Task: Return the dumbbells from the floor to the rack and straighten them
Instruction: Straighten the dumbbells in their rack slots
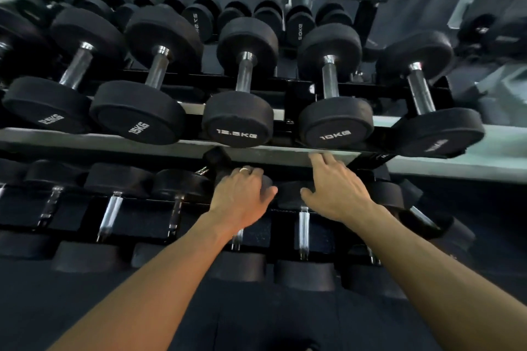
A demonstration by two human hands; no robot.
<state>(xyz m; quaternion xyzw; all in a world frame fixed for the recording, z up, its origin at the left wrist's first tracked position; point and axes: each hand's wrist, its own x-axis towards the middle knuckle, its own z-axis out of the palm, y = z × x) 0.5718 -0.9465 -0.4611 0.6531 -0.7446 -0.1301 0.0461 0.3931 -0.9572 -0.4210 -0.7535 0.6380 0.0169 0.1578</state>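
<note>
We face a black rack with two tiers of black round-headed dumbbells on chrome handles. The upper row reads 15KG, 12.5KG, 10KG, evenly spaced with gaps between heads. The lower row sits tighter under the rail. Our left hand curls over a lower dumbbell head; our right hand lies spread, fingers loose, fingertips touching the rail.

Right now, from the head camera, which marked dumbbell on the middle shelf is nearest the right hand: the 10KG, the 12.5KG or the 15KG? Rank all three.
Measured from the right hand:
1. The 10KG dumbbell, just above its fingers.
2. The 12.5KG dumbbell, one place left, above the left hand.
3. The 15KG dumbbell, farther left again.
</note>
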